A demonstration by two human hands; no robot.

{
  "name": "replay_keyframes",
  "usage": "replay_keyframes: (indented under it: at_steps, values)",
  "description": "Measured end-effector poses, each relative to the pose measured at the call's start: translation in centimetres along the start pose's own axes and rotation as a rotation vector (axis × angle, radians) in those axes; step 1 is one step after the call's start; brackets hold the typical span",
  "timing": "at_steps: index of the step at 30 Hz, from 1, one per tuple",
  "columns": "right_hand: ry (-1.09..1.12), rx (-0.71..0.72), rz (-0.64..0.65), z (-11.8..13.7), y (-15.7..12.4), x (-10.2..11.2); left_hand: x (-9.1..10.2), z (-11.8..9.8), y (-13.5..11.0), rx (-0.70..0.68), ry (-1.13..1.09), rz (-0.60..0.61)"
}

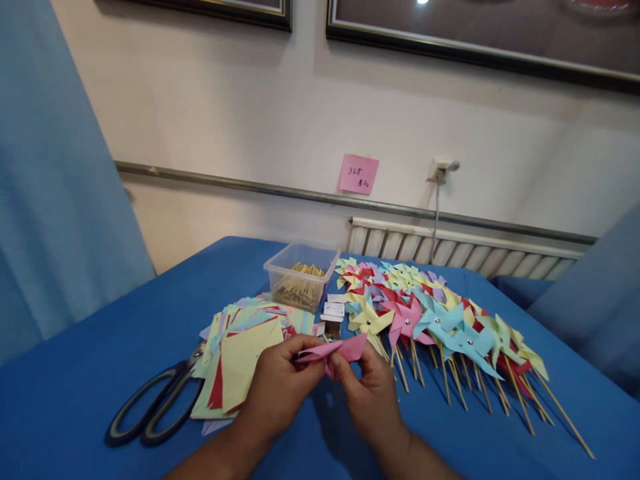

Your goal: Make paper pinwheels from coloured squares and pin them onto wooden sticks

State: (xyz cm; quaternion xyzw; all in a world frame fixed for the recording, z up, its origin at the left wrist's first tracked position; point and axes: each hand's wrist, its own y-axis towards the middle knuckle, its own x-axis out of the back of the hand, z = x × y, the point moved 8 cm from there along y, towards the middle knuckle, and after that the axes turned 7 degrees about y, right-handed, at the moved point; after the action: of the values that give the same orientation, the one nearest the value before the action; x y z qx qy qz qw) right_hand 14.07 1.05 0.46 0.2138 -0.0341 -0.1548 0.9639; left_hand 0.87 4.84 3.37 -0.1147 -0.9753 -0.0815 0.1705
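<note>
My left hand (pixel 278 392) and my right hand (pixel 371 397) meet over the blue table, both pinching a folded pink paper piece (pixel 336 350) between fingertips. The paper's corners are bent toward its middle. Just left of my hands lies a pile of coloured paper squares (pixel 243 350), yellow on top. To the right lies a spread of finished paper pinwheels on wooden sticks (pixel 440 320).
Large black-handled scissors (pixel 153 403) lie at the left on the blue tablecloth (pixel 75 393). A clear plastic box of wooden sticks (pixel 301 275) stands behind the paper pile, with small white boxes (pixel 333 311) beside it. A radiator and a pink note are on the wall.
</note>
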Motion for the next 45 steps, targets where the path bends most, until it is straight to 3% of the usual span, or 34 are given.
replay_keyframes:
  at_steps: [5,17,29,37,45]
  values:
    - [0.083,-0.056,-0.006,-0.5,0.5,0.2,-0.3,0.9,0.5,0.03,-0.018,0.044]
    - [0.014,-0.014,-0.033,-0.9,0.2,-0.1,-0.4,1.4,0.7,0.042,-0.013,0.02]
    - [0.121,-0.052,-0.057,-2.0,0.3,-0.3,-0.3,1.7,0.6,0.044,0.027,0.001]
    - [0.145,-0.029,-0.021,-1.0,0.5,-0.3,-0.4,1.5,0.8,0.031,-0.026,0.024]
    - [0.21,-0.119,-0.021,-2.2,0.3,-0.2,-0.9,1.7,0.4,0.06,-0.077,0.049]
